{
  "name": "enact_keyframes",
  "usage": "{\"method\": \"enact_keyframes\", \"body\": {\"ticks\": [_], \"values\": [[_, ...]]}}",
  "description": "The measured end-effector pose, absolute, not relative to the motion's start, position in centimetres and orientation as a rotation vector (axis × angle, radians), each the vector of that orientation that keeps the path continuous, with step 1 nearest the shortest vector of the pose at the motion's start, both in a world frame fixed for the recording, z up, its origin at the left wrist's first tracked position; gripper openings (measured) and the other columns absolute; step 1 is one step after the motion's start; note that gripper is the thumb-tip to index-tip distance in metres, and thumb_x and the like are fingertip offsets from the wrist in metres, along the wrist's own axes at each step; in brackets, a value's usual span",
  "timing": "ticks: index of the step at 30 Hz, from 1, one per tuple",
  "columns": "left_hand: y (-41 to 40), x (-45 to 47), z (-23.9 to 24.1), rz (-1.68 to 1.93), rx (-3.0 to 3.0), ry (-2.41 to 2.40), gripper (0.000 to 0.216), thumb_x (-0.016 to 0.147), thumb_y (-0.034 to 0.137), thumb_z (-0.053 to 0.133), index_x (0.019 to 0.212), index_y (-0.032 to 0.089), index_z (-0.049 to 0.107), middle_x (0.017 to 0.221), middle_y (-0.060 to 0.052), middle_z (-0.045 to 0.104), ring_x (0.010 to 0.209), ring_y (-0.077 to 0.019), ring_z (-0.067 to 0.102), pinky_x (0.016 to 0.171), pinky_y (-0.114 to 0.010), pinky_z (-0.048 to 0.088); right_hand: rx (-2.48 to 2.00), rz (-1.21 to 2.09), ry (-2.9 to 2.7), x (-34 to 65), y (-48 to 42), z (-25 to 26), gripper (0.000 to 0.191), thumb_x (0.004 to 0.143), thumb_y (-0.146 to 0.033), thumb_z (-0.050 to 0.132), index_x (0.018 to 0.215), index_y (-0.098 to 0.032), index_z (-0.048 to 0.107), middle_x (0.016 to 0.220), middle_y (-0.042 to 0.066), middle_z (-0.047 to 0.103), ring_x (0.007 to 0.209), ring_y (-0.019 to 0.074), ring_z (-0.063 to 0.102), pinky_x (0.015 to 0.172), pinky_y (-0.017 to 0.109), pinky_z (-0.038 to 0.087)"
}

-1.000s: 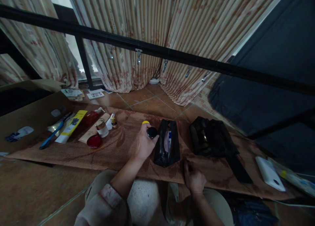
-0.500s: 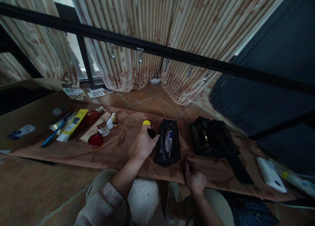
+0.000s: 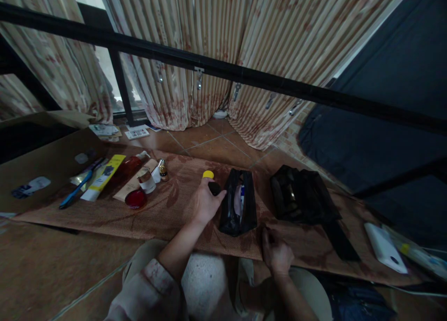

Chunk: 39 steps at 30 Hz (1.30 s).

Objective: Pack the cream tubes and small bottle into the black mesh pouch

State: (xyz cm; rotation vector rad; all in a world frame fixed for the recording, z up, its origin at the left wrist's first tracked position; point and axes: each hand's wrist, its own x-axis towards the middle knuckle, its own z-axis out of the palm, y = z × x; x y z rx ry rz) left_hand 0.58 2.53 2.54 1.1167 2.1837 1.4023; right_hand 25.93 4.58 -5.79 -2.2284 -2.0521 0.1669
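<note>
My left hand is closed round a small black round container, just left of an open black pouch that lies on a brown patterned mat. A yellow cap sits just beyond my fingers. White and blue items show inside the pouch. My right hand rests at the mat's near edge, below and right of the pouch, with its fingers curled and nothing visible in them.
A second, larger black bag lies right of the pouch. At the mat's left end lie a red lid, a small jar, a small bottle, tubes and a blue toothbrush. A white device lies far right. Curtains hang behind.
My left hand has turned the black container slightly and closed tighter on it, so less of it shows. My right hand has stayed put.
</note>
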Motion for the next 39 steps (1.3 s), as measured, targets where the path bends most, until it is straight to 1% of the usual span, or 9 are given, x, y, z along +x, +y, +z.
{"method": "enact_keyframes", "body": {"ticks": [4, 7, 11, 16, 20, 23, 28, 33, 39], "values": [[2.52, 0.55, 2.51, 1.421, 1.12, 2.177, 0.039, 0.066, 0.031, 0.069, 0.098, 0.021, 0.049, 0.076, 0.0, 0.059, 0.071, -0.0182, 0.06, 0.066, -0.03, 0.045, -2.243, 0.153, -2.055, 25.97, 4.6, -5.96, 0.045, 0.088, -0.054, 0.037, 0.094, -0.022, 0.069, 0.08, 0.009, 0.069, 0.068, 0.0188, 0.062, 0.055, 0.025, 0.031], [2.54, 0.5, 2.3, 1.468, 1.143, 2.142, 0.039, 0.067, 0.03, 0.069, 0.099, 0.022, 0.049, 0.077, 0.0, 0.058, 0.071, -0.0171, 0.059, 0.066, -0.03, 0.045, -2.214, 0.166, -2.047, 26.03, 4.6, -6.05, 0.045, 0.088, -0.054, 0.037, 0.097, -0.022, 0.068, 0.081, 0.008, 0.069, 0.069, 0.0185, 0.062, 0.055, 0.025, 0.031], [2.57, 0.46, 2.03, 1.507, 1.17, 2.083, 0.04, 0.067, 0.027, 0.068, 0.101, 0.022, 0.049, 0.077, 0.001, 0.058, 0.07, -0.0159, 0.058, 0.068, -0.03, 0.045, -2.198, 0.166, -2.045, 26.03, 4.56, -5.97, 0.044, 0.088, -0.053, 0.038, 0.096, -0.023, 0.068, 0.081, 0.008, 0.07, 0.069, 0.0191, 0.062, 0.055, 0.025, 0.03], [2.59, 0.48, 2.03, 1.57, 1.193, 2.017, 0.044, 0.065, 0.022, 0.068, 0.105, 0.023, 0.05, 0.085, 0.0, 0.059, 0.078, -0.0165, 0.059, 0.074, -0.031, 0.046, -2.211, 0.192, -2.043, 25.93, 4.61, -5.76, 0.044, 0.088, -0.054, 0.038, 0.097, -0.023, 0.069, 0.081, 0.008, 0.069, 0.068, 0.0189, 0.062, 0.055, 0.025, 0.031], [2.58, 0.52, 2.23, 1.582, 1.184, 1.997, 0.044, 0.065, 0.019, 0.068, 0.105, 0.022, 0.05, 0.09, -0.001, 0.059, 0.084, -0.0175, 0.06, 0.078, -0.032, 0.046, -2.237, 0.189, -2.048, 25.84, 4.58, -5.63, 0.045, 0.088, -0.054, 0.038, 0.091, -0.022, 0.069, 0.079, 0.008, 0.069, 0.067, 0.019, 0.061, 0.055, 0.025, 0.032], [2.63, 0.51, 2.15, 1.584, 1.195, 1.991, 0.044, 0.065, 0.019, 0.067, 0.106, 0.022, 0.05, 0.09, -0.001, 0.059, 0.083, -0.0172, 0.059, 0.078, -0.032, 0.046, -2.227, 0.164, -2.048, 25.78, 4.5, -5.5, 0.045, 0.088, -0.055, 0.037, 0.091, -0.023, 0.069, 0.079, 0.008, 0.069, 0.068, 0.0195, 0.062, 0.054, 0.025, 0.031], [2.79, 0.47, 1.7, 1.583, 1.193, 2.001, 0.045, 0.065, 0.019, 0.067, 0.107, 0.022, 0.05, 0.089, 0.0, 0.059, 0.077, -0.0155, 0.058, 0.074, -0.03, 0.046, -2.247, 0.174, -2.052, 25.81, 4.52, -5.55, 0.045, 0.088, -0.054, 0.037, 0.094, -0.022, 0.069, 0.078, 0.009, 0.069, 0.067, 0.019, 0.062, 0.054, 0.025, 0.031], [2.72, 0.5, 1.69, 1.577, 1.199, 1.982, 0.045, 0.066, 0.018, 0.065, 0.108, 0.023, 0.049, 0.089, 0.0, 0.059, 0.081, -0.0162, 0.059, 0.077, -0.031, 0.046, -2.235, 0.163, -2.025, 25.94, 4.58, -5.98, 0.043, 0.087, -0.054, 0.039, 0.097, -0.024, 0.069, 0.08, 0.008, 0.069, 0.067, 0.0192, 0.062, 0.056, 0.025, 0.032], [2.69, 0.6, 1.9, 1.601, 1.206, 1.95, 0.043, 0.066, 0.016, 0.064, 0.107, 0.022, 0.049, 0.091, -0.001, 0.058, 0.084, -0.0165, 0.058, 0.079, -0.031, 0.046, -2.203, 0.183, -2.032, 25.92, 4.48, -5.79, 0.044, 0.088, -0.054, 0.037, 0.095, -0.023, 0.068, 0.079, 0.007, 0.069, 0.067, 0.0191, 0.061, 0.055, 0.025, 0.03]]}}
